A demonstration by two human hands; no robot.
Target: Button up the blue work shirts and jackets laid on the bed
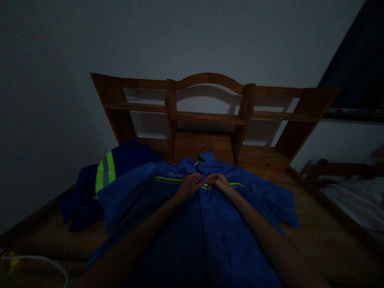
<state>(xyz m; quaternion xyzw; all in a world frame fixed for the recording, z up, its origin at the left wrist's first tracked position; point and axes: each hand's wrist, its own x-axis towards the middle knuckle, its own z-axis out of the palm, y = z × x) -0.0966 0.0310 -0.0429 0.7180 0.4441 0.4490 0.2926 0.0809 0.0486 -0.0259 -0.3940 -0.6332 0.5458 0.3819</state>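
A blue work jacket [222, 224] lies spread out with its collar away from me and its sleeves out to both sides. A yellow-green stripe runs across its chest, with pale lettering above it on the left. My left hand [191, 185] pinches the edge of the front opening at chest height. Just across from it, my right hand [217, 181] has its fingers closed on the other front edge. The fingertips of both hands nearly meet at the stripe. Dim light hides any button or fastener between them.
Behind the jacket stands a wooden shelf unit [207, 117] against the wall. A darker blue garment [129, 158] with a reflective band is heaped on the left. A white cable [39, 258] lies at lower left. The wooden surface [312, 208] extends right to a raised edge.
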